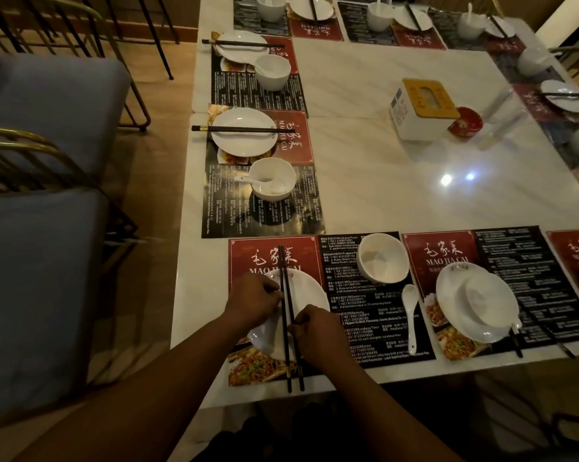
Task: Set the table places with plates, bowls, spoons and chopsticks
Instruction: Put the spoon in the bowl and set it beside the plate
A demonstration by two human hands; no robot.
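Through the head camera I see both hands working at the nearest place setting. The left hand has its fingers curled and pinches the pair of chopsticks from the left, about midway along them. The right hand pinches the same pair from the right, a little closer to the table edge.

The chopsticks lie side by side across the white plate. Their tips point toward the middle of the table, and their butt ends reach past the plate over the placemat.

On the same placemat, just right of the plate, a white spoon lies flat. Beyond it a white bowl stands upright.

On the next mat to the right, a second plate carries a tilted bowl.

Near the middle of the pale marble table I can make out a tissue box, with a small red dish just beside it. Blue-cushioned chairs stand along the left side.
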